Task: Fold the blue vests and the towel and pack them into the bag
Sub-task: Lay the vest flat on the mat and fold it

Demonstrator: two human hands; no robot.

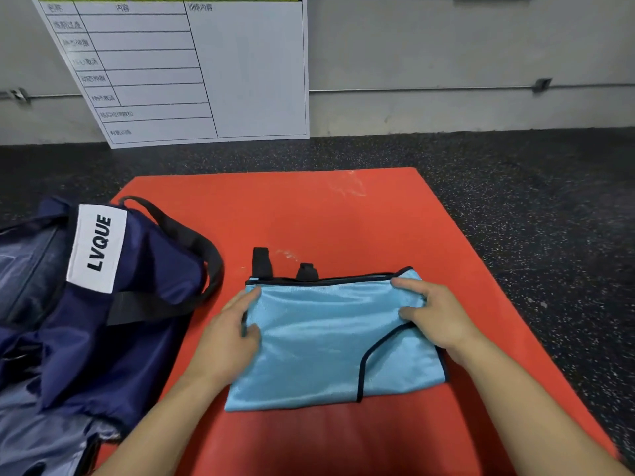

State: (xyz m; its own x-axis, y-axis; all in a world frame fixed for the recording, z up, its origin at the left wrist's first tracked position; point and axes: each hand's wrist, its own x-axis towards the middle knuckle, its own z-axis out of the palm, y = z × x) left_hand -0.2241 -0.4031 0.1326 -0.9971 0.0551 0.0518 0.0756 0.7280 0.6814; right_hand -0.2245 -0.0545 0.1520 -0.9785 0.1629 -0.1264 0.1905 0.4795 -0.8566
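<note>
Pinching the folded blue vest (330,341) at its side edges, both hands, left (226,338) and right (436,317), look ready to lift it; next comes carrying it into the open bag (103,321).

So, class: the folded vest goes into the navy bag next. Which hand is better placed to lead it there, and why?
Probably the left hand: it holds the vest edge nearest the bag. The right hand holds the far edge.

The navy bag (103,304) bears a white label (97,247) reading "LVQUE" in black.
</note>
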